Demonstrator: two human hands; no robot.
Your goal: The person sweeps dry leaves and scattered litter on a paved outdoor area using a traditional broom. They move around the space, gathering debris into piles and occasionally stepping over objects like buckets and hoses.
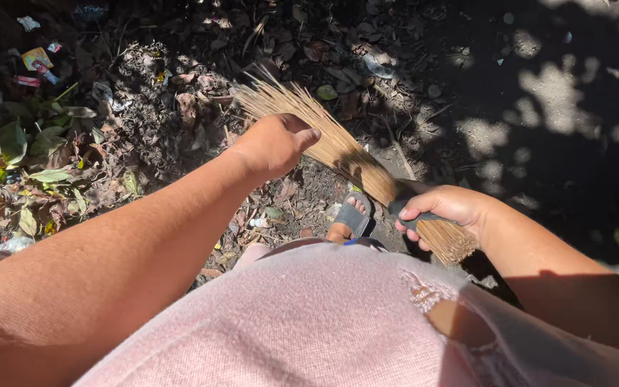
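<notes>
A stick broom (338, 147) of thin tan bristles slants from the lower right up to the upper left, its splayed tips over a heap of dry leaves (180, 122). My right hand (442, 208) is closed around the bound end, near a dark grey band. My left hand (274, 143) rests on the bristles midway along, fingers curled over them. Below, my foot in a grey sandal (352, 215) stands on the dirt.
Dry leaves, twigs and green leaves (16, 150) cover the ground at left. Bits of coloured litter (37, 61) lie at the upper left. Shaded bare soil (553, 129) with sun patches spreads to the right. Pink clothing (338, 322) fills the bottom.
</notes>
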